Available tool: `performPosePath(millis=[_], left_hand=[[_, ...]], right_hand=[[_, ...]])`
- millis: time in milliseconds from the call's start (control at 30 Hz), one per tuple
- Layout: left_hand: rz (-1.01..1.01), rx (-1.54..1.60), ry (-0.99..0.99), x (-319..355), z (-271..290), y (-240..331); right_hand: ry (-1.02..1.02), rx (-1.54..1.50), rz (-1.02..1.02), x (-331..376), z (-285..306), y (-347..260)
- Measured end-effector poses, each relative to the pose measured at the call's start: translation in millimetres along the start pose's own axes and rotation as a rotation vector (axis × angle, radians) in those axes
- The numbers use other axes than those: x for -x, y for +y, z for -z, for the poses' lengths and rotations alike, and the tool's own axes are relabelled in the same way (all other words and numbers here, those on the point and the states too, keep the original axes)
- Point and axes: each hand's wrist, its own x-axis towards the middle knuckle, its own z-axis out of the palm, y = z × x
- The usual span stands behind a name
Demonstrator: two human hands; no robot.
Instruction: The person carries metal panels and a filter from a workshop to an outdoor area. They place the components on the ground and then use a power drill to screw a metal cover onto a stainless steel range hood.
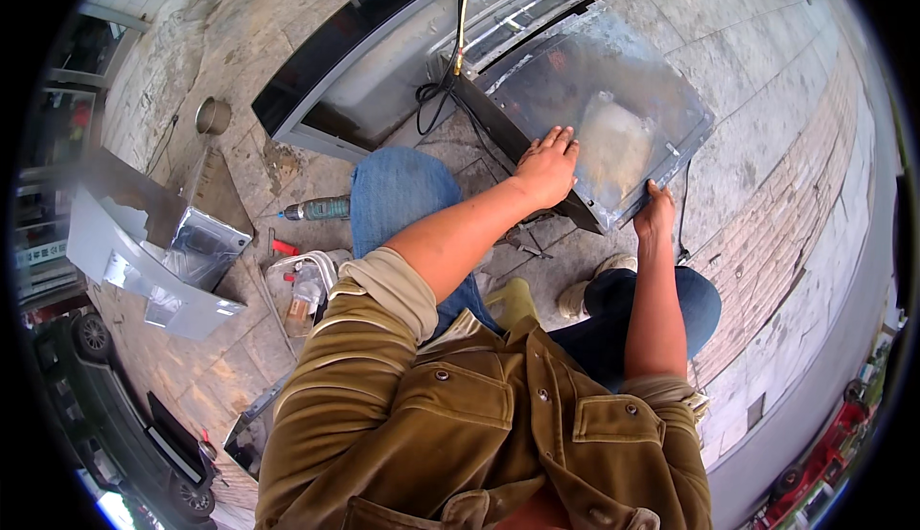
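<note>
A scuffed grey sheet-metal box [546, 99] with a pale, yellowish worn patch lies tilted before me. My left hand [548, 168] rests flat on its left edge, fingers stretched over the top face. At the near right corner my right hand [657, 212] grips the rim, thumb on top, with its other fingers partly hidden beneath. The box's far end meets a long appliance body with a black glossy front panel [335, 60]. A yellow hose [464, 27] and a black cable [436, 99] run between them.
A teal power drill [321, 209] lies by my left knee. Nearby are a white basket [305, 286] of small items and a bent metal casing [144, 252]. Round metal cups [213, 116] stand on the stone paving [757, 137]. A dark car [105, 405] is parked at left.
</note>
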Motion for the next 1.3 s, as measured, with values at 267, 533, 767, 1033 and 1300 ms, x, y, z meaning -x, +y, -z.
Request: performPosePath(millis=[267, 533, 767, 1033, 1300], left_hand=[[-0.002, -0.017, 0.011, -1.6, -5.2, -6.3], [-0.028, -0.054, 0.028, -4.8, -7.8, -4.2], [-0.052, -0.065, 0.037, -8.8, -9.1, 0.3], [-0.077, -0.091, 0.042, -10.0, -10.3, -1.3], [-0.115, -0.085, 0.056, -12.4, -6.8, 6.6]], right_hand=[[-0.037, 0.060, 0.022, -6.3, -1.0, 5.2], [0.008, 0.062, 0.030, -4.7, -2.7, 2.7], [-0.001, 0.022, 0.114, 3.1, -7.3, -1.2], [0.034, -0.003, 0.152, 10.5, -15.8, -3.6], [0.084, -0.034, 0.219, 0.4, -7.0, 1.0]])
